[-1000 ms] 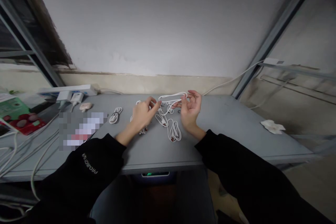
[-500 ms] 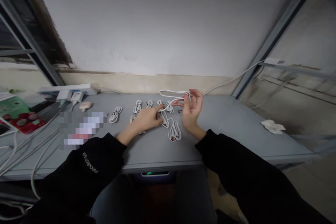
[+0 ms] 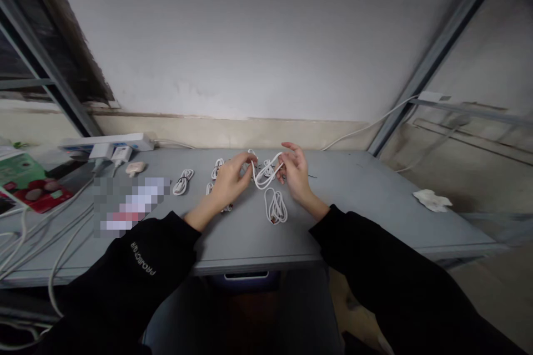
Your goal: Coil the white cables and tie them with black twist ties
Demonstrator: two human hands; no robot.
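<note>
My left hand (image 3: 233, 180) and my right hand (image 3: 296, 173) hover close together above the grey table (image 3: 345, 205), fingers pinching a white cable (image 3: 262, 177) that hangs in a small loop between them. Its far end is hidden by my fingers. Just below that loop lies a bundled white cable (image 3: 275, 206) with a reddish tip. Further left, more coiled white cables (image 3: 184, 182) rest in a row, and one (image 3: 217, 168) sits just beyond my left hand. Black sleeves cover both forearms.
A white power strip (image 3: 106, 142) with a plugged-in charger (image 3: 120, 153) stands at the back left. Loose white cords run along the table's left side, beside a pixelated patch (image 3: 131, 205) and a green and red box (image 3: 29, 188). A crumpled white cloth (image 3: 433, 200) lies at the right.
My hands have come closer together and lower. The cable's wide loop has shrunk and dropped from the back of the table toward the middle.
</note>
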